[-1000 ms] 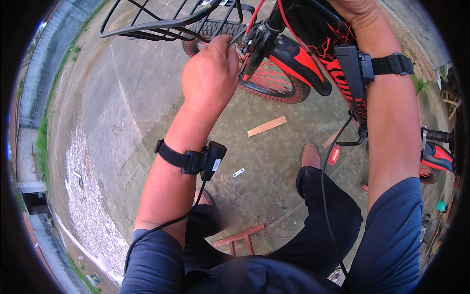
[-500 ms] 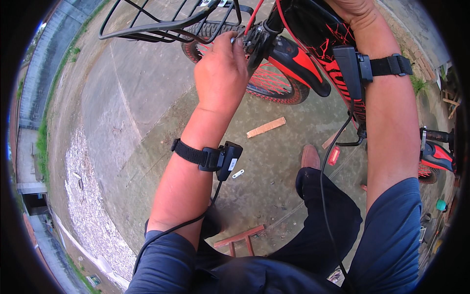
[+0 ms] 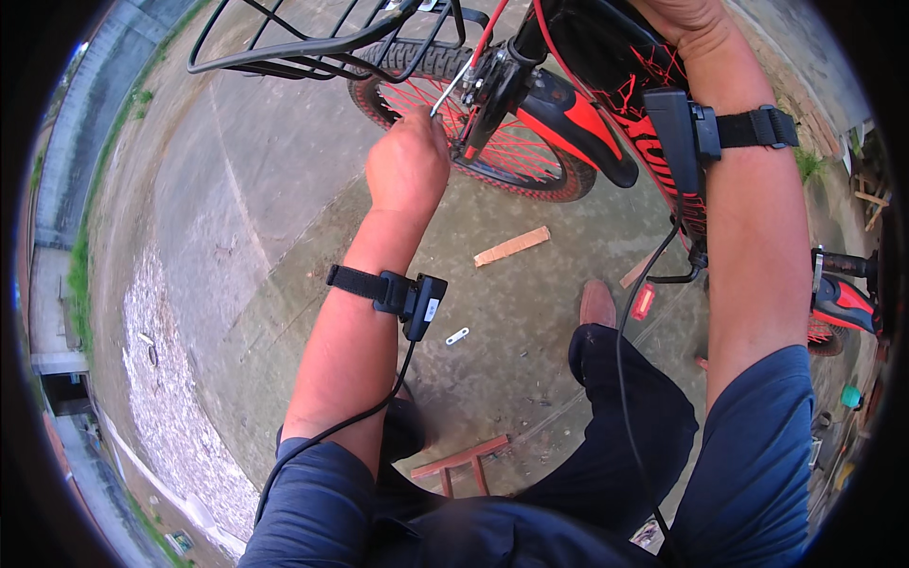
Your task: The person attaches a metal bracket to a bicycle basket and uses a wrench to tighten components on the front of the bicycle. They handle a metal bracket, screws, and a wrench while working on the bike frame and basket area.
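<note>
While the left hand (image 3: 409, 163) closes its grip around a thin silver tool (image 3: 451, 87), seemingly a spanner or hex key though too slim to name for sure, the tool's far end sits at the brake fitting (image 3: 488, 80) just above the red-spoked wheel (image 3: 473, 142) in the upper middle of the frame. The fingers are curled tight on the shaft, knuckles toward the camera. The right hand (image 3: 684, 14) reaches to the top edge of the frame over the black and red bicycle frame (image 3: 606, 66); its fingers are cut off there, so whether its grip is clenched or released cannot be told. Both forearms carry black strapped sensor units with cables running back toward the body.

Judging by how things lie, the work on the brake fitting is under way and not finished: the tool is engaged at the fitting, and the red cable (image 3: 485, 43) runs up from it. How tight or loose the fitting stands cannot be made out.

Further out, a black wire basket (image 3: 312, 43) hangs over the tyre at upper left. On the concrete ground (image 3: 237, 189) lie a wooden offcut (image 3: 512, 246), a small silver metal piece (image 3: 457, 335) and a red reflector (image 3: 643, 303). A low wooden stool (image 3: 466, 459) shows under the person's dark trousers at lower centre.
</note>
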The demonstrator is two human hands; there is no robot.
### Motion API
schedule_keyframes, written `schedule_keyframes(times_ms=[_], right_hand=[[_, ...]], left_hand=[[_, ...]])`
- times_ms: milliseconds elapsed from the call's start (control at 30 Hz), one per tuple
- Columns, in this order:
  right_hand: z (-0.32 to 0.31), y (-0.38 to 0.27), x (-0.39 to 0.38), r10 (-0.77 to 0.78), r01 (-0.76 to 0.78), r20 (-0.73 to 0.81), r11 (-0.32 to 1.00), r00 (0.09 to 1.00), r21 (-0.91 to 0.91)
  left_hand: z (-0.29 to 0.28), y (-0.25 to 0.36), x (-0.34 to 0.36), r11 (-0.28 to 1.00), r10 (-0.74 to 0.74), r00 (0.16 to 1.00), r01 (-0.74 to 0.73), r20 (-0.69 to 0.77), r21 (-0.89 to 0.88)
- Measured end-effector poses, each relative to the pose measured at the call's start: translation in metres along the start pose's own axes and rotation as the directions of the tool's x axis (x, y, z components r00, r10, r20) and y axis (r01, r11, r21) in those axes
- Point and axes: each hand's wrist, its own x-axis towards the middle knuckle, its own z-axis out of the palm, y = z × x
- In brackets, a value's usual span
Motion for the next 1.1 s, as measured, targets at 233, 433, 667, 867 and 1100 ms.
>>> schedule_keyframes(times_ms=[233,433,667,867,1100], right_hand=[[-0.008,0.000,0.002,0.013,-0.012,0.049,1.000,0.999,-0.016],[0.003,0.010,-0.003,0.035,-0.038,-0.077,0.999,0.996,-0.034],[-0.018,0.001,-0.001,0.013,-0.150,-0.287,0.876,0.958,-0.458],[0.029,-0.031,-0.064,-0.236,-0.291,-0.475,0.542,0.848,-0.788],[0.132,-0.125,-0.114,-0.346,-0.149,-0.262,0.320,0.901,-0.935]], left_hand=[[-0.020,-0.016,-0.022,0.995,-0.029,0.999,0.025,-0.044,-0.096],[-0.073,-0.022,-0.091,0.732,-0.324,0.872,0.477,0.368,-0.486],[-0.146,-0.031,-0.178,0.244,-0.378,0.646,0.761,0.663,-0.602],[-0.147,-0.048,-0.232,-0.138,-0.383,0.512,0.791,0.769,-0.596],[-0.158,-0.047,-0.239,-0.244,-0.350,0.556,0.723,0.754,-0.646]])
